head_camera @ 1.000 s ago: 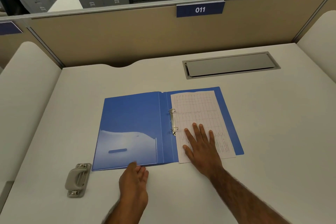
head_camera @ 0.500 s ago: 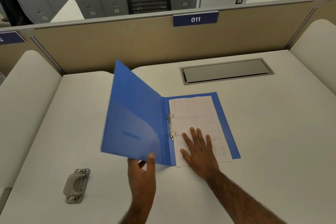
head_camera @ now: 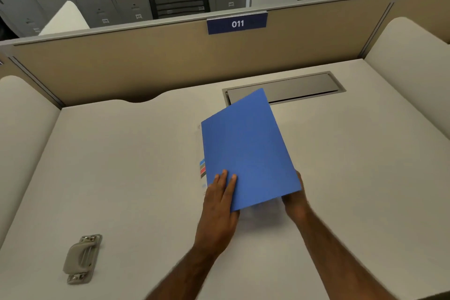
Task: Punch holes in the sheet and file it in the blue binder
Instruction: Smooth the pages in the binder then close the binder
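Note:
The blue binder (head_camera: pixel 248 151) lies in the middle of the desk with its front cover swung over, nearly shut and still tilted up at the near right corner. The sheet inside is hidden by the cover. My left hand (head_camera: pixel 219 204) grips the cover's near edge, fingers on top and thumb underneath. My right hand (head_camera: pixel 295 198) is at the binder's near right corner, its fingers tucked under the raised cover. A coloured label strip (head_camera: pixel 202 168) shows on the binder's spine at its left edge.
A grey hole punch (head_camera: pixel 81 258) lies at the near left of the white desk (head_camera: pixel 121 165). A grey cable hatch (head_camera: pixel 292 87) sits flush at the back. A beige partition (head_camera: pixel 170 63) with a blue 011 sign closes the far side.
My left hand lifted the left cover from flat on the desk and swung it over to the right onto the sheet. My right hand slid from the sheet to the near right corner.

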